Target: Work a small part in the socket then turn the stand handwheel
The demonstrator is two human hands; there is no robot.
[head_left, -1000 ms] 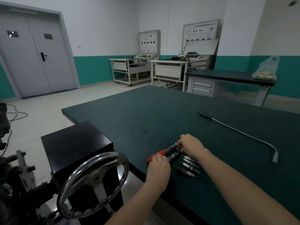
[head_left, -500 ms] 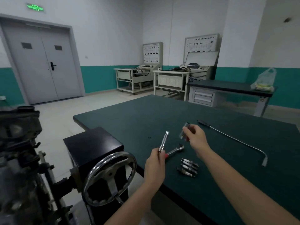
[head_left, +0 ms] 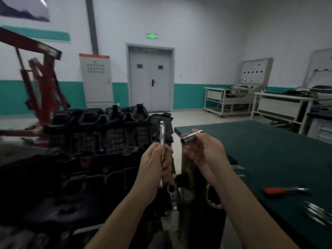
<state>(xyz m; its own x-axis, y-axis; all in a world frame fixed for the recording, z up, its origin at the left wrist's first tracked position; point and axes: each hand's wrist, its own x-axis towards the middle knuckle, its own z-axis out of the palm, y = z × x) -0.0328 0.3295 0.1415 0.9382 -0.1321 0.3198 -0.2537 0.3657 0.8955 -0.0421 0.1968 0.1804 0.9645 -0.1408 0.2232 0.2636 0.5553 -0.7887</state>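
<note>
We hold both hands up in front of us, over the gap between the engine (head_left: pixel 93 141) and the green-topped table (head_left: pixel 269 150). Our left hand (head_left: pixel 155 164) grips a slim metal extension bar (head_left: pixel 162 132) with the fingers curled round its lower half; the bar stands nearly upright, its square tip at 12 o'clock from the fist and its lower end showing just below the palm. Our right hand (head_left: pixel 204 151) pinches a silver socket (head_left: pixel 190 137) between thumb and fingertips. The socket lies tilted, its open mouth aimed toward 8 o'clock, its far end toward 2 o'clock. The bar and the socket sit near each other but apart, with a narrow strip of open air between them.

The dark engine fills the space from 7 to 11 o'clock, its top edge reaching just behind the bar. The table's near corner sits directly behind the right hand, and its left edge runs down toward 5 o'clock past our right forearm. On the table at 4 o'clock lies a red-handled ratchet (head_left: pixel 285 190), blurred, and below it a blurred cluster of spark plugs (head_left: pixel 318 212) near the frame's edge. A red hoist (head_left: pixel 43 83) stands at 10 o'clock. Bare floor stretches from between the hands toward the grey double door (head_left: pixel 150 81) at 12 o'clock.
</note>
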